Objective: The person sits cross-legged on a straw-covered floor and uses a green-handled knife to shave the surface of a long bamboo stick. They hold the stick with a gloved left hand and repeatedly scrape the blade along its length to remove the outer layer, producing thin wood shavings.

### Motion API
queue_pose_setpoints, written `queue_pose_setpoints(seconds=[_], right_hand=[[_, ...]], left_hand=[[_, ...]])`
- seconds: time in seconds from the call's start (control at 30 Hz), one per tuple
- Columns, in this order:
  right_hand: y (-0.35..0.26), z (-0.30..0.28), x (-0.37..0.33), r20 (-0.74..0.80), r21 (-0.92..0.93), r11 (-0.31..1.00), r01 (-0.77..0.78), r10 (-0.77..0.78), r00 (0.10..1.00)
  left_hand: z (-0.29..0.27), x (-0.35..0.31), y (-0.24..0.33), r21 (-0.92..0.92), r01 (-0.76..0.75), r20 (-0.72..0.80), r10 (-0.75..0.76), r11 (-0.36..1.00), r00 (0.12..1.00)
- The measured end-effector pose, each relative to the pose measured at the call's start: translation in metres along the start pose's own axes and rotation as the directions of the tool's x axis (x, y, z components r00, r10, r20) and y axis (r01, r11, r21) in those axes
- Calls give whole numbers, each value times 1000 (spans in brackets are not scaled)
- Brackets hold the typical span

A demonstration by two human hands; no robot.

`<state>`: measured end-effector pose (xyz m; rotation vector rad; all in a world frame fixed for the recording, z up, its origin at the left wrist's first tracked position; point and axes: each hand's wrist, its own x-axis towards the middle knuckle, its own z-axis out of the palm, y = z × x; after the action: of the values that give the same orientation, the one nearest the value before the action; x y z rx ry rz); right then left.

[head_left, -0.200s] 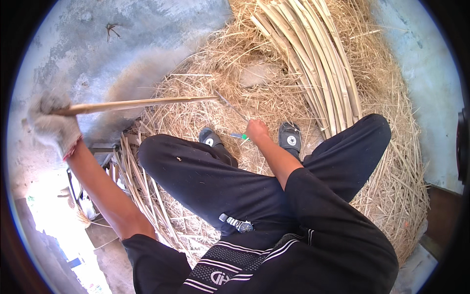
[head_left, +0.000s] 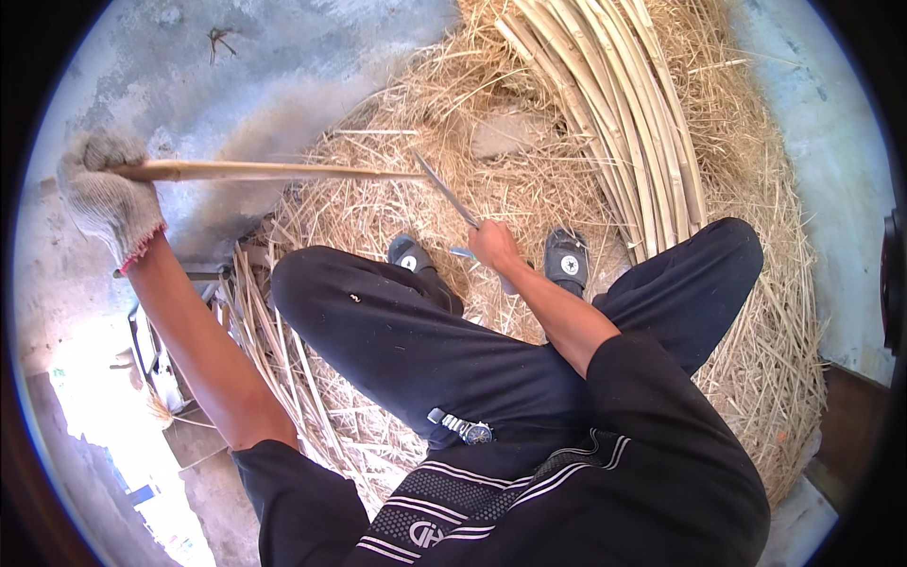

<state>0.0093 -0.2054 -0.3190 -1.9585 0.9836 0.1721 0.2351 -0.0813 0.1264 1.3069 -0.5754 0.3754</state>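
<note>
My left hand, in a grey knitted work glove with a red cuff edge, is closed round one end of a long bamboo strip. The strip reaches level across to the right, and its far end lies by the blade of a knife. Bare and closed, my right hand grips that knife, blade slanting up and left. Whether blade and strip touch, I cannot tell. A small blue piece shows just left of my right hand; what it belongs to is unclear.
A bundle of split bamboo strips lies at the far right on a wide heap of shavings. More thin strips lie by my left knee. A wristwatch rests on my lap. A bluish wall rises at the far left.
My left hand and the strip have shifted a little farther away. The knife has turned, so more of its blade shows. My right hand stays closed on it, slightly farther away.
</note>
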Motion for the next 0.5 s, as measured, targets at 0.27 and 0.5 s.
queue_pose_setpoints(seconds=[0.27,0.5], right_hand=[[54,30,21,-61,-365,931,-29,7,998],[75,-8,25,338,138,926,-352,290,895]], left_hand=[[-39,15,8,10,37,107,-38,999,994],[-181,91,127,-95,-272,-423,209,957,882]])
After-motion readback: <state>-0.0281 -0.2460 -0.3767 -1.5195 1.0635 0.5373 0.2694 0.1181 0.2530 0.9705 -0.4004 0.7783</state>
